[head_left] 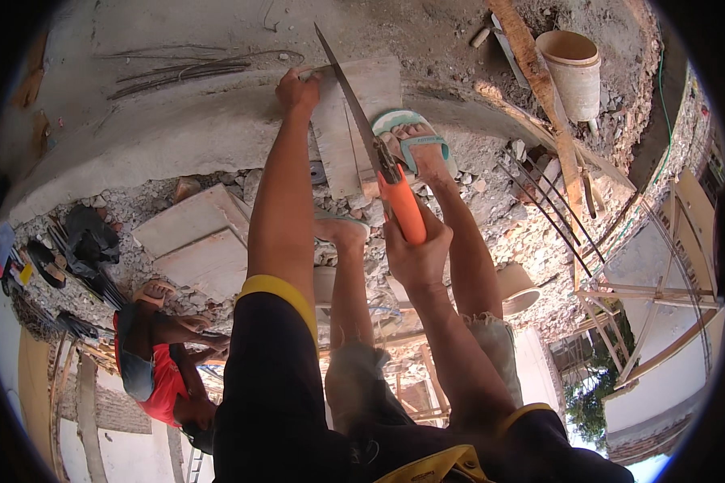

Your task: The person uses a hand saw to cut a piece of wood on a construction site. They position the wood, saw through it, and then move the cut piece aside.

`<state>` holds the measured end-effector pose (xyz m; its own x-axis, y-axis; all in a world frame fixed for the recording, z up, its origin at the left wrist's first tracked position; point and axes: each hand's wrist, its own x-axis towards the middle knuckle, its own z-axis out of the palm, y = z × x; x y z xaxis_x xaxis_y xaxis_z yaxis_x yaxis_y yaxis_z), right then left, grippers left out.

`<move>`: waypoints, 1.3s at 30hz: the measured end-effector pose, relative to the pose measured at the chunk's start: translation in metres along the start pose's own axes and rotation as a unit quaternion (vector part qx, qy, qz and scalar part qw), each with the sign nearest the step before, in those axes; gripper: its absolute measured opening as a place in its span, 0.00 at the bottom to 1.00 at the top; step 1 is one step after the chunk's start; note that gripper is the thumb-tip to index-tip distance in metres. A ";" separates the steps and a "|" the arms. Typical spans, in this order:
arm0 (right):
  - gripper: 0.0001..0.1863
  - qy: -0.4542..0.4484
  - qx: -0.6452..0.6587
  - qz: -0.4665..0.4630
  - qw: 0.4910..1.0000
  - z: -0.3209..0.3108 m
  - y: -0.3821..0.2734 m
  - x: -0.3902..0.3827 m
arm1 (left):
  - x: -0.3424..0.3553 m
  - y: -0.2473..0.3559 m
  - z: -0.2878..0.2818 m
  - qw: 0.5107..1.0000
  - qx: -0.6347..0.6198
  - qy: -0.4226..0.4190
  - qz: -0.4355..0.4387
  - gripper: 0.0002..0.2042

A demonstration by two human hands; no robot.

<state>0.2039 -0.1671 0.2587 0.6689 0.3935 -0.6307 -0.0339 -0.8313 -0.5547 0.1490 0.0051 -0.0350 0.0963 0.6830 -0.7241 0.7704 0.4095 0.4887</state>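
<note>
My left hand (298, 92) is closed on the top edge of a flat wooden board (342, 153), which rests against a low concrete step. My right hand (415, 253) grips the orange handle of a handsaw (353, 105); its long blade points up and lies along the board's right side, over it in this view. Whether the teeth touch the wood I cannot tell. My right foot (415, 141), in a teal and white sandal, rests at the board's right part. My other sandalled foot (342, 232) is below the board, on the rubble.
Bent rods (185, 74) lie on the concrete. A bucket (568, 80) stands by a long plank (532, 64) at the upper right. Loose panels (189, 237), rubble (491, 201) and steel bars (552, 209) surround my feet. A person in red (169, 378) crouches at the lower left.
</note>
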 end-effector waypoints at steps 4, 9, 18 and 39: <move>0.25 0.007 0.047 0.036 0.998 -0.016 -0.010 -0.048 | -0.013 -0.004 -0.007 1.000 0.020 -0.002 -0.016 0.17; 0.23 -0.053 -0.022 0.073 0.996 0.020 -0.011 0.057 | -0.007 -0.010 0.000 0.994 0.080 0.047 0.065 0.17; 0.22 0.009 0.051 0.059 0.997 -0.011 -0.001 -0.020 | -0.006 -0.008 -0.005 0.998 0.043 0.023 0.044 0.17; 0.24 0.009 0.065 0.064 0.996 -0.030 0.002 -0.053 | -0.003 -0.011 0.001 0.998 0.023 0.055 0.029 0.16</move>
<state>0.1906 -0.2015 0.3073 0.6661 0.2792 -0.6917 -0.2151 -0.8160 -0.5365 0.1407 -0.0016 -0.0389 0.0740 0.7674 -0.6369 0.7944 0.3407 0.5028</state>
